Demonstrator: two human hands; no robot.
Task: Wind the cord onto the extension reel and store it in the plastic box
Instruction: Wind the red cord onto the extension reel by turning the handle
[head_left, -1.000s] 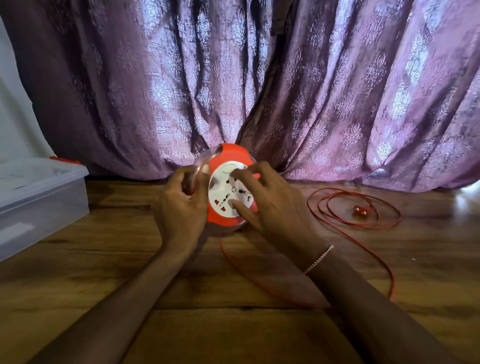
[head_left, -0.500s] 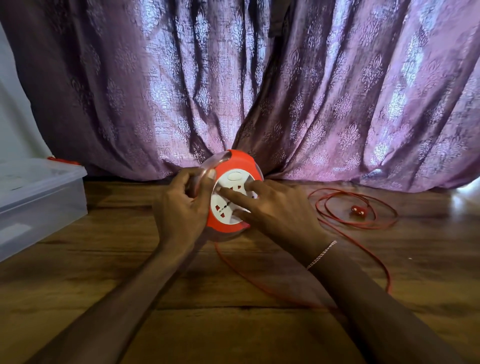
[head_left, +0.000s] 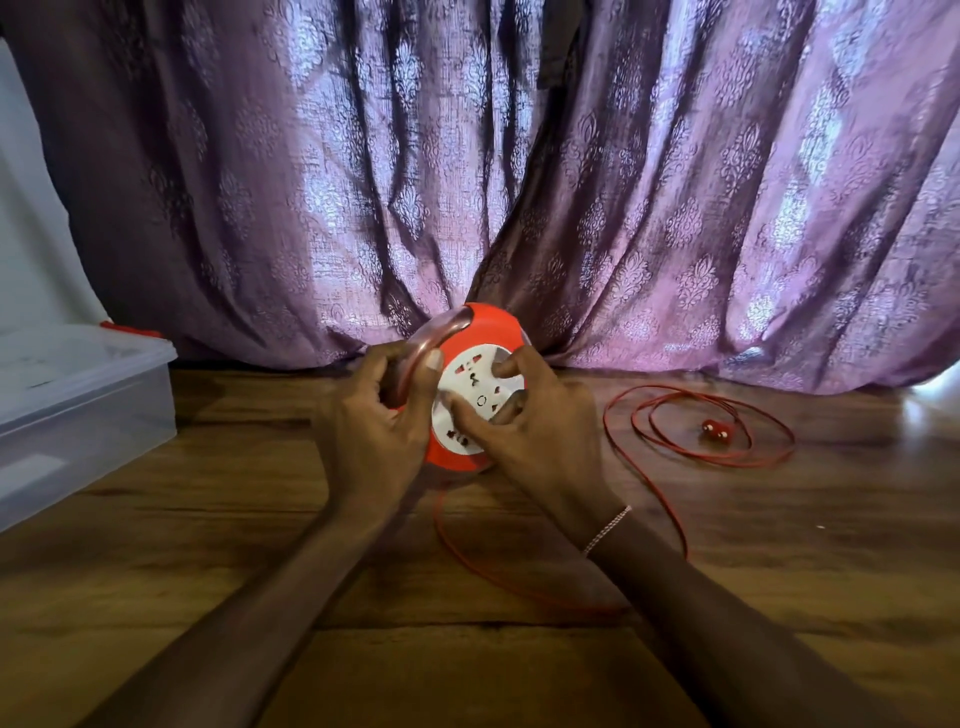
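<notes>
The reel (head_left: 485, 330) stands on edge on the wooden floor (head_left: 218, 519), in front of the purple curtain (head_left: 675, 234), with its white socket face (head_left: 470, 397) towards the camera. The left hand (head_left: 371, 431) is curled round the clear handle (head_left: 441, 335) at the reel's nine o'clock edge, thumb laid over the rim. The right hand (head_left: 540, 436) grips the socket face from three o'clock, bent fingers spread and fingertips dug into it.

This looks like the winding step, with much left to do. Most of the cord (head_left: 675, 519) lies loose: it trails out from under the reel at six o'clock, sweeps round towards four o'clock and ends in flat loops at three o'clock, with the plug (head_left: 717, 428) inside them.

To wind well, the left hand should hold the body steady while the right turns the face in even strokes. The loops could snag or kink as they feed in, so a pause to shake them straight would help, and slowing down as the plug nears.

The plastic box (head_left: 88, 410) sits well apart at nine o'clock, cut off by the picture's edge, its lid apparently on. How much cord is already on the drum cannot be seen, since the hands and casing cover it. The cord's entry slot is hidden beneath the reel. The right hand and socket face are slightly blurred, so which holes the fingertips sit in is unclear
</notes>
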